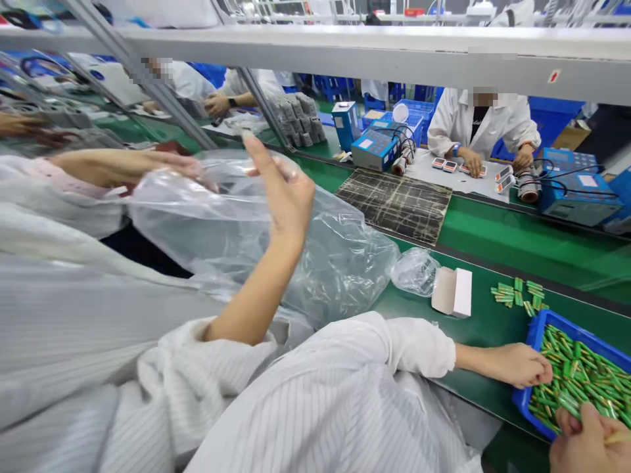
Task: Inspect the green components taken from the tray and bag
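Observation:
My left hand (520, 365) reaches over the near left rim of a blue bin (537, 332). Its fingers are curled closed, and whatever they hold is hidden. Inside the bin lies a heap of small green battery-like cylinders (576, 368) with gold-coloured ends. At the bottom right corner my right hand (589, 437), partly cut off by the frame, pinches a green cylinder piece (569, 403) over the near part of the bin. On the green bench (483, 335), just beyond the bin, several loose green cylinders (517, 293) lie in small groups.
Left of me, a co-worker's hands (290, 190) spread a large clear plastic bag (340, 263) across the bench. Beside it are a crumpled clear bag (415, 271) and an open white box (461, 292). Opposite, another person handles small devices (473, 169) between blue machines (377, 146). A shelf (345, 49) crosses above.

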Available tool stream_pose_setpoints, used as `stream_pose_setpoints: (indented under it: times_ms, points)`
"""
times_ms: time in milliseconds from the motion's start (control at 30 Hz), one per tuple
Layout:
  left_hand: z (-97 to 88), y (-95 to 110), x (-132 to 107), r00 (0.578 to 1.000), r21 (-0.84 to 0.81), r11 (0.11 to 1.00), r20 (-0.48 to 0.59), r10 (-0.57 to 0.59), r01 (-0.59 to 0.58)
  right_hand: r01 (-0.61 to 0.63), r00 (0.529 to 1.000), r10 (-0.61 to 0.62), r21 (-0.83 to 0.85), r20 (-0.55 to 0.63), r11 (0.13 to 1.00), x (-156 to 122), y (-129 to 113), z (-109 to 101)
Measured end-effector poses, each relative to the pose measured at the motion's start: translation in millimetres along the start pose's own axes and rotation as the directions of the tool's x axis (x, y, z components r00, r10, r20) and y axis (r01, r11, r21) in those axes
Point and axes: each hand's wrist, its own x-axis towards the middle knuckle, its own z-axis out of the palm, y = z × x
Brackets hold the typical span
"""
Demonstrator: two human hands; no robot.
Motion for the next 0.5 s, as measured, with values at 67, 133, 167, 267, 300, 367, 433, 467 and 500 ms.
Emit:
stream_pose_setpoints:
  times_ms: [67,133,167,267,300,367,433,467,500]
  points:
    - [0.6,2.8,-5.6,1.0,0.059,0.998,-0.006,0.028,-0.027,0.001,0.999,0.0,0.009,-0.04,1.0,-4.9,-1.6,2.7]
    - [2.2,5.6,-11.1,0.998,0.133,0.99,0.0,0.057,-0.056,-0.012,1.0,0.012,0.022,-0.027,1.0,-10.2,-5.2,4.1]
    - [3.5,7.0,-13.7,0.997,0.165,0.984,0.014,0.071,-0.072,-0.015,1.0,0.016,0.027,-0.015,1.0,-12.7,-7.2,4.5]
    - [8.8,11.2,-20.7,0.992,0.3,0.946,0.014,0.128,-0.126,-0.017,0.999,0.015,0.055,0.033,0.998,-19.3,-12.3,5.3]
    - [11.0,12.4,-22.8,0.988,0.364,0.921,0.001,0.152,-0.142,-0.012,0.999,0.008,0.071,0.048,0.997,-21.2,-13.3,5.4]
    - [15.3,13.9,-26.5,0.983,0.486,0.861,-0.021,0.184,-0.151,0.007,0.998,-0.013,0.101,0.058,0.995,-24.8,-14.2,5.5]
    - [19.0,13.4,-29.0,0.983,0.535,0.83,0.004,0.182,-0.156,0.016,0.998,-0.023,0.112,0.064,0.994,-28.3,-14.2,5.5]
    - [20.3,12.4,-29.6,0.983,0.536,0.828,0.025,0.181,-0.166,0.009,0.997,-0.019,0.122,0.075,0.992,-30.1,-14.0,5.5]
    - [21.3,11.2,-30.0,0.982,0.529,0.829,0.044,0.185,-0.18,-0.007,0.996,-0.006,0.138,0.092,0.99,-31.7,-13.8,5.6]
